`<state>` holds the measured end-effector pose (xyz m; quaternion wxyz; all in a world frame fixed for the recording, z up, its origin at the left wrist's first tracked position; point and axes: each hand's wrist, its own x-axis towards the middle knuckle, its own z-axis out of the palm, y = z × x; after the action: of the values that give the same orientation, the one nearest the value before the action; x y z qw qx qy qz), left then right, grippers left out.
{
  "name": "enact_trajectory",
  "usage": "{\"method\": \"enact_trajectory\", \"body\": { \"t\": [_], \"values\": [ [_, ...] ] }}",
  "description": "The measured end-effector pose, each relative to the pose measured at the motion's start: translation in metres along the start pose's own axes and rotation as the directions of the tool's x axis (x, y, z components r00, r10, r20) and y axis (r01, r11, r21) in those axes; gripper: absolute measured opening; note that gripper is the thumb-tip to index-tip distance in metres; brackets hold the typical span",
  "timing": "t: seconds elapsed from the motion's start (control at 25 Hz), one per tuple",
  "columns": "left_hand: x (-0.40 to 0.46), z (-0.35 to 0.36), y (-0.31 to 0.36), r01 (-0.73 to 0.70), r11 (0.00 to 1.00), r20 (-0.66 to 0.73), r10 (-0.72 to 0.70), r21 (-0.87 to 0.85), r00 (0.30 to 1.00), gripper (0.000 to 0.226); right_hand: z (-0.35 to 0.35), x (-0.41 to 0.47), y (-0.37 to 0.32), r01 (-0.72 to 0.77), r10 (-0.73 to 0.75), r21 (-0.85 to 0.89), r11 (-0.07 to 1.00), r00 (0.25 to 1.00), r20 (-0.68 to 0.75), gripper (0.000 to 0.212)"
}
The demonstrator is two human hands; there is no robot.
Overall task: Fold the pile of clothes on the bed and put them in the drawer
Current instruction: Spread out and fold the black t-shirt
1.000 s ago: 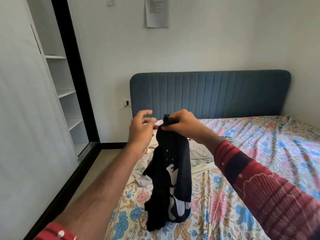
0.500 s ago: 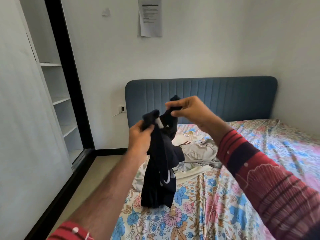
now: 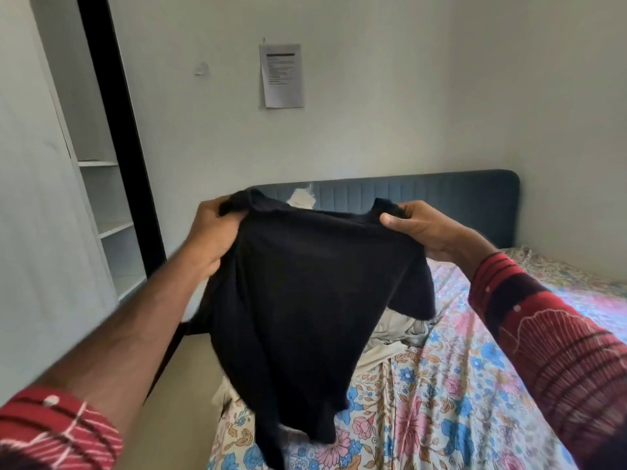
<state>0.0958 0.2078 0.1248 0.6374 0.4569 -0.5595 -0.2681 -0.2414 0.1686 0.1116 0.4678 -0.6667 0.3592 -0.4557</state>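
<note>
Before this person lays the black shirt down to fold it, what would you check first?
1. Left hand grips one shoulder of the black shirt: ok.
2. Right hand grips the other shoulder: ok.
3. Shirt spread flat between the hands: ok.
4. Hem hanging free: not ok, it touches the bed.
5. Pile of clothes out of the way: cannot tell, the shirt hides most of it.
6. Drawer ready: cannot tell, none visible.

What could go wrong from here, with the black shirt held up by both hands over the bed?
1. The black shirt hangs from the left hand and right hand with its hem bunched near the floral bedsheet; laid down so, it may crease.
2. The unfolded pale clothes lie right behind it, so spreading the shirt there could tangle them together.
</note>
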Motion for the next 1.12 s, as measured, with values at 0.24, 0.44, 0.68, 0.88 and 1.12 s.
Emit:
{"method": "enact_trajectory", "body": {
  "t": [0.24, 0.44, 0.68, 0.88, 1.12],
  "values": [
    [0.011, -0.034, 0.023, -0.118, 0.972, 0.102, 0.099, 0.203, 0.99, 0.012, -0.049, -0.026, -0.02, 0.012, -0.013, 0.002, 1.0, 0.995, 0.101, 0.064],
    [-0.011, -0.062, 0.034, -0.009, 0.992, 0.302, -0.031, 0.129, 0.953, 0.015, -0.053, -0.05, -0.031, 0.154, -0.156, -0.028, 0.988, 0.981, -0.117, 0.051],
    [-0.021, -0.051, 0.035, -0.191, 0.962, 0.193, 0.153, 0.193, 0.969, 0.023, -0.052, -0.081, -0.042, 0.242, -0.313, -0.254, 0.936, 0.904, -0.292, 0.021],
    [-0.036, -0.03, 0.038, -0.166, 0.981, 0.034, 0.163, 0.104, 0.986, 0.029, -0.052, -0.112, -0.059, 0.229, -0.339, -0.338, 0.913, 0.886, -0.315, 0.02],
    [-0.071, -0.031, 0.079, -0.158, 0.987, 0.323, 0.152, -0.008, 0.934, 0.054, -0.062, -0.149, -0.103, 0.189, -0.22, -0.162, 0.968, 0.955, -0.2, 0.029]
  ]
}}
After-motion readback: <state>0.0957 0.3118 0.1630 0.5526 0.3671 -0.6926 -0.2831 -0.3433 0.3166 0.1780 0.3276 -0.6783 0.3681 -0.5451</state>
